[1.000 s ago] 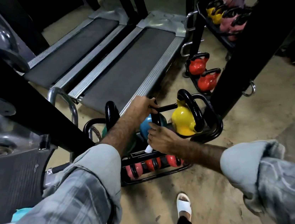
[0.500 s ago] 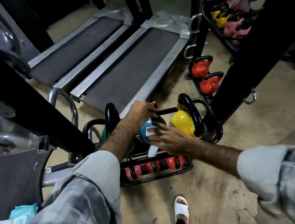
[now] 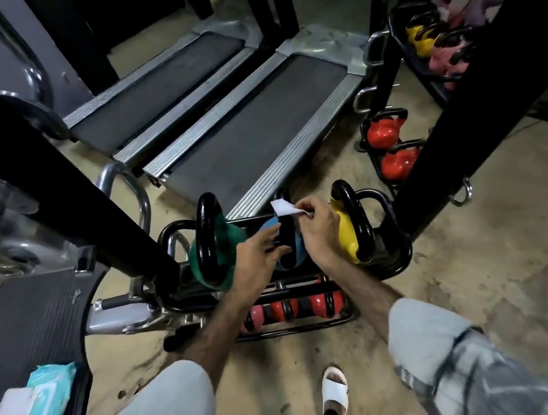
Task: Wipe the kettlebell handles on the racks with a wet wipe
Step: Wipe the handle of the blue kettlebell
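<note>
Risk: your right hand (image 3: 319, 233) only pinches the wipe (image 3: 284, 208) above the blue kettlebell's handle (image 3: 284, 226); your left hand (image 3: 260, 253) touches it, fingers loose. A slip drops it into the rack (image 3: 389, 258)

Both forearms reach forward and down, sleeves rolled. The left hand (image 3: 257, 250) spreads relaxed fingers; the right hand (image 3: 318, 227) pinches with fingertips raised.

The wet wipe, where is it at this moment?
In the head view the wet wipe is near the centre, pinched by the right hand above the handle of the blue kettlebell, between the green kettlebell and the yellow kettlebell.
</note>
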